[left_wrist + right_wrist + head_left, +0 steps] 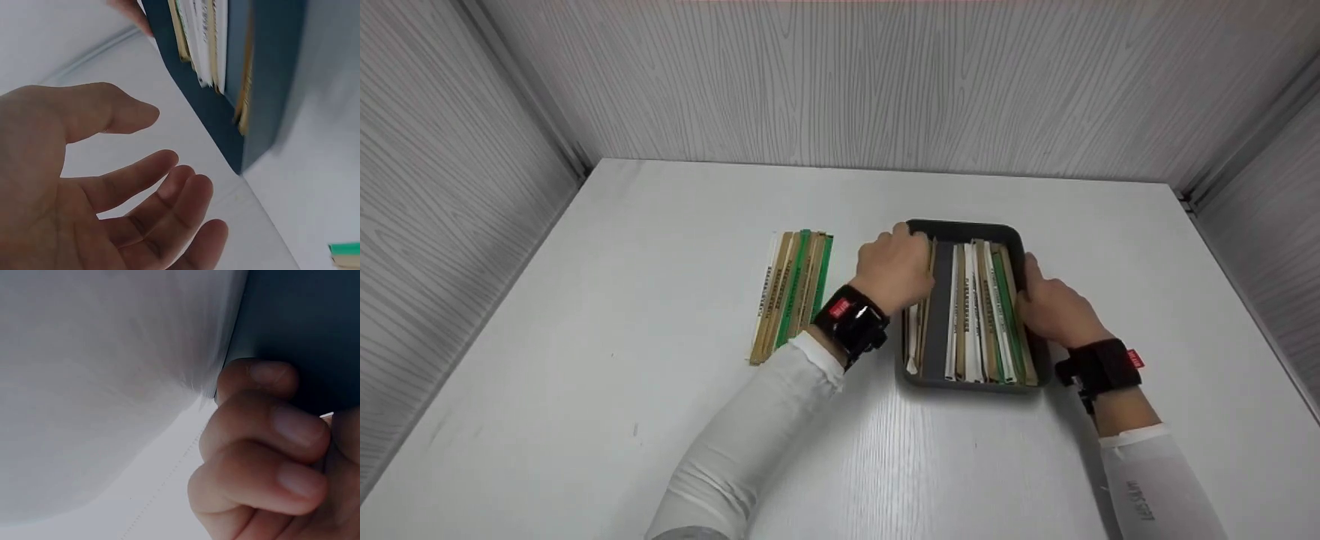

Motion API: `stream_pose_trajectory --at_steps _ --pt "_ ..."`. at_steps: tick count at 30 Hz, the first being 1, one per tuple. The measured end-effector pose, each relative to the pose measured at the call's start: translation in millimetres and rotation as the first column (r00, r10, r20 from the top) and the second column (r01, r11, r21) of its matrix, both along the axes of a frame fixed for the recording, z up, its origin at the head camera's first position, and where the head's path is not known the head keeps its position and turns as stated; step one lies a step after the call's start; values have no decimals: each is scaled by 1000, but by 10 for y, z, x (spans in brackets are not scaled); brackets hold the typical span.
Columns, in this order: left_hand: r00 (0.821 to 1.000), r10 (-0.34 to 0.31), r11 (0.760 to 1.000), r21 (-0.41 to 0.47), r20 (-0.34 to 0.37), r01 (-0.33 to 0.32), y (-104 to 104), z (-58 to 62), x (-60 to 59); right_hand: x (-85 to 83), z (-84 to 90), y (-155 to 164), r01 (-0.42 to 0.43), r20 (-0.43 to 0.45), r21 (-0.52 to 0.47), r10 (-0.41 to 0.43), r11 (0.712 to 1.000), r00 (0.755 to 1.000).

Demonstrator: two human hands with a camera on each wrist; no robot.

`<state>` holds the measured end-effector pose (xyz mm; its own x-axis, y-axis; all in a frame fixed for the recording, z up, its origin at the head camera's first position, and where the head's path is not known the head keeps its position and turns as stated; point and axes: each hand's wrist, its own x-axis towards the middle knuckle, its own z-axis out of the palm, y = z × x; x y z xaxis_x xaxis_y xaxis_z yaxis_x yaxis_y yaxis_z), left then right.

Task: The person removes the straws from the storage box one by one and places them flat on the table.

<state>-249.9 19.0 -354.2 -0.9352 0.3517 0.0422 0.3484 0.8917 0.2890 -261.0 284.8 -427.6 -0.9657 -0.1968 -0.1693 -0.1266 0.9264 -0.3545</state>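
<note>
Dark grey tray [964,229] of wrapped chopsticks [986,311] sits mid-table; the right hand [1054,304] curls on its side. Only the left wrist view shows the left hand [84,197] spread, holding nothing.

Both arms are stretched forward in white sleeves, each wrist bound by a black strap. The left hand [894,268] is held palm down, its fingers [169,185] loosely spread and relaxed. The right hand [1054,306] is set well apart from it, its fingers [264,455] curled inward.
</note>
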Motion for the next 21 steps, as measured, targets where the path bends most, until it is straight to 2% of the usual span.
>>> stream_pose_trajectory --at_steps 5,11,16,21 --pt "997 -73 989 -127 11 74 309 -20 -6 6 16 -4 -2 6 -5 2 1000 1000" --pt "990 -125 966 -221 62 135 593 -158 -14 8 12 -4 -17 -7 -16 17 1000 1000" --pt "986 -123 956 -255 110 148 713 -317 -33 5 11 4 -12 -5 -19 12 1000 1000" --pt "990 -78 951 -289 117 109 768 -434 -53 -2 5 16 -10 -4 -21 10 1000 1000"
